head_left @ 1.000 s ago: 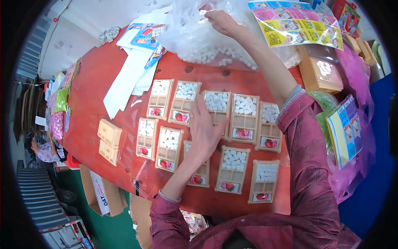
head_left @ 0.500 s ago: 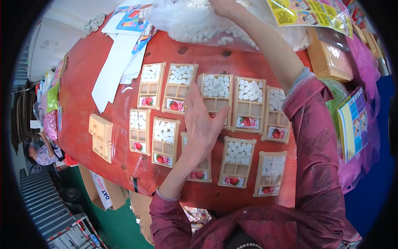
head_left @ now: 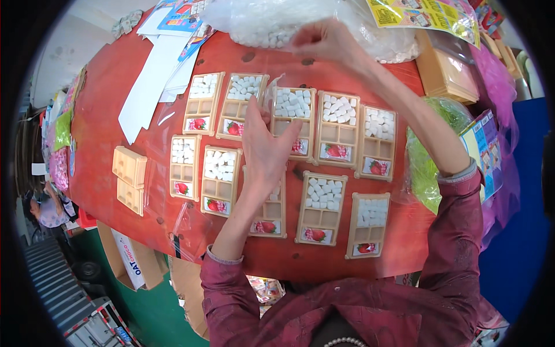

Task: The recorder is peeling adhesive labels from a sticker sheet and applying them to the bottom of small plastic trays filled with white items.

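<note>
My left hand [head_left: 266, 141] is over the middle of the rows of beige compartment trays [head_left: 335, 172], thumb spread away from the fingers. It partly covers one tray in the near row. A crumpled bit of clear plastic [head_left: 273, 89] shows beside its fingertips; whether the hand touches it I cannot tell. My right hand [head_left: 329, 43] hangs above the far edge of the table, by a large clear bag of marshmallows [head_left: 272, 39], its fingers drawn together and slightly blurred. What they hold is not visible. White marshmallows [head_left: 293, 103] fill the top compartments, and strawberry-printed packets [head_left: 336, 151] lie in the bottom ones.
Stacked beige trays [head_left: 129, 179] lie at the left of the red table [head_left: 98, 124]. White cards [head_left: 151, 87] spread at the far left. More trays [head_left: 448, 69], a yellow printed sheet [head_left: 425, 14] and a green bag [head_left: 425, 153] crowd the right. A person [head_left: 52, 208] is beyond the left edge.
My right hand has drawn back from the marshmallow bag toward the trays. My left hand has shifted slightly to the left in the picture. The view has moved a little, too.
</note>
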Motion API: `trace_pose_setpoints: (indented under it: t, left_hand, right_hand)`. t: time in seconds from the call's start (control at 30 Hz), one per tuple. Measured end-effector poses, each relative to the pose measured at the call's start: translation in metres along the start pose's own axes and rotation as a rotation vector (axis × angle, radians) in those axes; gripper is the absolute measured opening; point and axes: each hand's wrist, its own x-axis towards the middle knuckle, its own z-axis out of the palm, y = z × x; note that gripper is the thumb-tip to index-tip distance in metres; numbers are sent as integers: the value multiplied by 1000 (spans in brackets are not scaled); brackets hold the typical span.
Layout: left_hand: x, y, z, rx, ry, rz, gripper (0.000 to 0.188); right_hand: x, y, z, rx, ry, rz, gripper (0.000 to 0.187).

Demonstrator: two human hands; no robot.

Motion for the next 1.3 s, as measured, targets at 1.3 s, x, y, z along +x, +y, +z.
trace_pose_setpoints:
  t: [1.3]
  left_hand:
    - [1, -1, 5, 55, 25, 37, 77]
  right_hand:
    - [-60, 11, 32, -138, -284, -159, 7]
